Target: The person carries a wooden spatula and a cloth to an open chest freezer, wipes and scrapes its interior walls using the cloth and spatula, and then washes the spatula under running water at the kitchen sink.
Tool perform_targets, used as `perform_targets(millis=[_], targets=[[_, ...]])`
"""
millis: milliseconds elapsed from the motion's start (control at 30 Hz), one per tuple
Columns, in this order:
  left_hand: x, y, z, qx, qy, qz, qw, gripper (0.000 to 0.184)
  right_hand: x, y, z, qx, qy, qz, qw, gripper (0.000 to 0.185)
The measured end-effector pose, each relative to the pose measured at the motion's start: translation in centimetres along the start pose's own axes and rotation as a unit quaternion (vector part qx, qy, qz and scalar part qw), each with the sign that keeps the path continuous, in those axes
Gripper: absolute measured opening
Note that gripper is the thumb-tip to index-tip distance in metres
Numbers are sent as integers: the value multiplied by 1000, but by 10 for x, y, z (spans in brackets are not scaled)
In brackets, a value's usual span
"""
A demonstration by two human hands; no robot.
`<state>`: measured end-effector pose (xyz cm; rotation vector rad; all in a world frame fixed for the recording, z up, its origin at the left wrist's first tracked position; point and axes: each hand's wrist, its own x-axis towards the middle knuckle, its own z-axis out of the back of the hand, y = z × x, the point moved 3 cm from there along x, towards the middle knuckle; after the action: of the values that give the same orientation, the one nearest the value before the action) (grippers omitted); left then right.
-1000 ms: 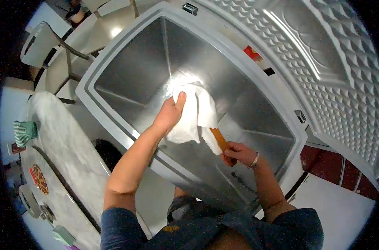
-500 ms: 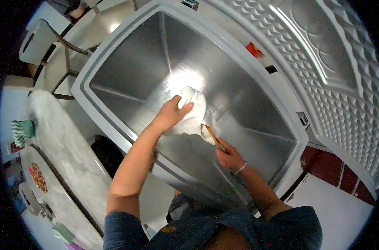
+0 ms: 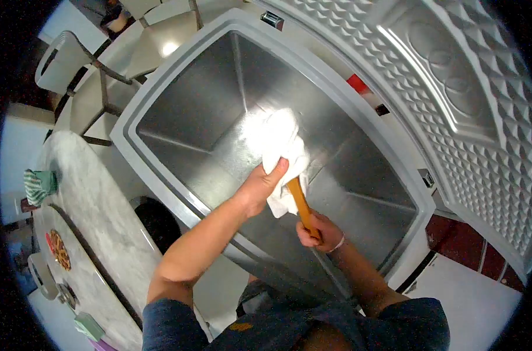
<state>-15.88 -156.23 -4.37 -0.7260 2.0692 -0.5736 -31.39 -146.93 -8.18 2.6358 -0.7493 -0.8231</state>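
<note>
In the head view, a white cloth (image 3: 285,143) hangs bunched over the open chest freezer (image 3: 178,111). My left hand (image 3: 259,188) is closed on the cloth, its thumb pressed on top. My right hand (image 3: 322,231), lower and to the right, grips a flat orange-brown wooden stick (image 3: 299,202) near its lower end. The stick slants up to the left, and its upper end disappears under the cloth. Whatever is at that covered end is hidden. Bright glare washes out part of the cloth and the metal floor behind it.
The freezer's raised lid (image 3: 453,88) arches along the right. Its grey rim (image 3: 138,161) surrounds the opening. To the left stand a marble-topped table (image 3: 96,187) with a green striped cloth (image 3: 40,186), and several chairs (image 3: 90,96). A person's hand shows at the top left.
My left hand has moved right and down, close to the stick. The cloth is now gathered around the stick's upper end, and the stick shows broader. My right hand has shifted slightly down.
</note>
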Motion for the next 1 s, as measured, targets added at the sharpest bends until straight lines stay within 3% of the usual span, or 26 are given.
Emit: perform_targets(millis=[67,100,133,267,333,367,467,533,567,600,633,667,700,733,833,900,933,1000], targets=[[1,3,-5,-74,-90,-42,992,52,9,5,-2,-65,-45,7,997,42],[3,7,-3,-71,-150,-61,984,50,12,10,-2,-168,-126,38,977,41],[6,11,-2,-71,-148,-61,985,50,14,17,-2,-269,-204,68,939,41],[15,29,-1,-123,-225,-92,962,55,20,25,-14,-309,-202,24,929,48],[13,36,-13,-128,-262,-42,956,59,26,16,-29,-293,-154,8,943,51],[13,38,-18,-93,-265,-52,958,62,29,13,-33,-289,-179,59,939,53],[10,41,-27,-96,-239,11,966,61,32,17,-26,-273,-250,29,928,52],[23,69,-21,-72,-236,-7,969,54,30,19,-12,-274,-257,9,927,42],[28,78,-18,168,-207,-40,963,48,32,14,16,-331,-261,39,906,37],[31,82,-20,400,-167,-70,899,42,32,10,45,-386,-263,69,881,33],[28,78,-20,399,-170,-69,899,42,33,14,75,-556,-312,142,757,30],[25,73,-27,528,-36,-28,848,37,32,25,94,-697,-344,211,593,29],[21,70,-33,636,100,14,765,31,37,45,108,-692,-367,110,611,29],[18,63,-36,634,98,15,767,31,43,68,120,-680,-388,5,622,29],[10,53,-45,658,144,37,738,24,62,120,121,-706,-404,5,582,33],[6,55,-51,759,220,-23,613,22,78,137,127,-794,-371,-67,476,37],[5,55,-49,757,218,-20,616,22,85,142,128,-821,-355,-90,438,39],[5,53,-50,795,214,-105,558,23,90,141,140,-789,-356,-197,461,42]])
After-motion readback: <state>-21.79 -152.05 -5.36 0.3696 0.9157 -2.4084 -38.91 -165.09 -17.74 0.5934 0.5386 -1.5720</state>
